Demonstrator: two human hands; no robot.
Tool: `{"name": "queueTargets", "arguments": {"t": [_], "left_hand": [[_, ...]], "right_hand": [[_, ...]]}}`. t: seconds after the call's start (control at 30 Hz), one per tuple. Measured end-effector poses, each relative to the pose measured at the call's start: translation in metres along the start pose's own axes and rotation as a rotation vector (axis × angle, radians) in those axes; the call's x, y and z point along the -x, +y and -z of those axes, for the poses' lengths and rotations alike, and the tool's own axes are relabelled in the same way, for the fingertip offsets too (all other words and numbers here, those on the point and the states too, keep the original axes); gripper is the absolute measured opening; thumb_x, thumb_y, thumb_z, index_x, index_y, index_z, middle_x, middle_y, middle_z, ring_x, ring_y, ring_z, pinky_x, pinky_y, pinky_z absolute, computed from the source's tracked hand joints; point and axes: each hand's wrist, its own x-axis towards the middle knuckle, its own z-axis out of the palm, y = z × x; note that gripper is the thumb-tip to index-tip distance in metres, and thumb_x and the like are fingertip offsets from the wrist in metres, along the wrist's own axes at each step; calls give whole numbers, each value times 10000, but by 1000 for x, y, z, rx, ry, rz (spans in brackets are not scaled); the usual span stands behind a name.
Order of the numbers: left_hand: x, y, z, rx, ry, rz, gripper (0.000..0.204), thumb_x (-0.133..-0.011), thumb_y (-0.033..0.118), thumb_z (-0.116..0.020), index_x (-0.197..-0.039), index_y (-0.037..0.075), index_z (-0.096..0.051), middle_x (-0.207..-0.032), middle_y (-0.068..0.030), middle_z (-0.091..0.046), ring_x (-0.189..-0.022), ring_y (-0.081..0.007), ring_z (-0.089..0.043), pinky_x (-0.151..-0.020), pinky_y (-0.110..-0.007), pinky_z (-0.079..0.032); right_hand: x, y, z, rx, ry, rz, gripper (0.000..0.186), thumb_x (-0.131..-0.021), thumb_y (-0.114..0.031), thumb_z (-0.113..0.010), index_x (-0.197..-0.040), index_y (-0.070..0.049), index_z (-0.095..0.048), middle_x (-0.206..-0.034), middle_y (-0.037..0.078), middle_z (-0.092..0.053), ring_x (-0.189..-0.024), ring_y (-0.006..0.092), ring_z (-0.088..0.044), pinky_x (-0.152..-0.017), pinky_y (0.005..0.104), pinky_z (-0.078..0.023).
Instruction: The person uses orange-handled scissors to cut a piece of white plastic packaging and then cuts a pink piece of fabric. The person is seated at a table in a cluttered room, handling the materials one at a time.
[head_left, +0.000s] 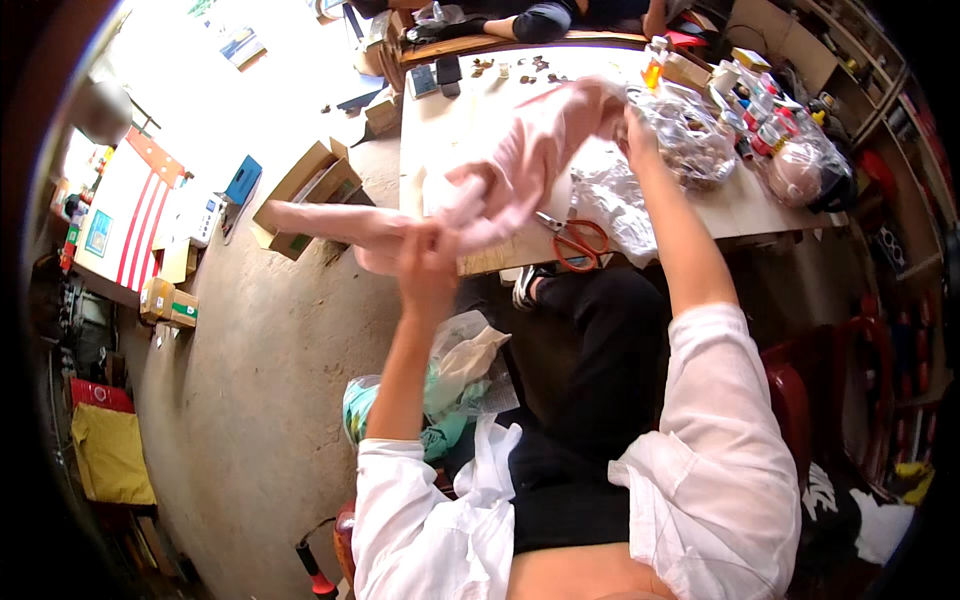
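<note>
Both hands hold a pink garment [530, 150] up over the table [440, 120], and it looks blurred. My left hand [428, 250] grips its lower part, with cloth hanging out leftward past the table's edge. My right hand [635, 135] is raised at the garment's upper right end, closed on it, with the fingertips partly hidden. Orange-handled scissors [580, 240] lie on the table below the cloth, beside a crumpled white plastic bag [610, 195] under my right forearm.
Bags [680, 140], bottles [770, 130] and small objects crowd the table's right and back. Another person's legs [540, 22] are beyond it. An open carton [300, 190] stands left of the table. A bag of fabrics [450, 380] is by my legs; red chairs [780, 400] are at right.
</note>
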Motion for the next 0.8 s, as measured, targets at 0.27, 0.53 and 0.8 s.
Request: {"name": "queueTargets", "arguments": {"t": [0.27,0.53,0.8], "left_hand": [[95,9,-63,96,-370,260,148,-626,-22,-587,-751,55,-566,-853,-102,-490,-827,-279,-532,-677,-396,-425],[101,7,-60,110,-398,356,150,-608,-17,-588,-739,53,-566,-859,-106,-501,-827,-292,-537,-693,-412,-438],[102,16,-40,147,-413,450,233,-632,76,-665,-860,40,-636,-923,-131,-500,-894,-316,-523,-787,-401,-449]], "right_hand": [[145,81,74,1429,-330,489,699,-787,-548,-578,-1340,-157,-406,-1421,171,-316,-1313,366,-286,-1053,506,-249],[126,94,107,1667,-219,360,646,-878,-603,-373,-1425,-277,-270,-1494,60,-219,-1376,339,-167,-1060,586,-166],[95,72,118,1645,-135,-27,755,-824,-585,-489,-1436,-217,-242,-1509,103,-163,-1386,342,-139,-1079,553,-159]]}}
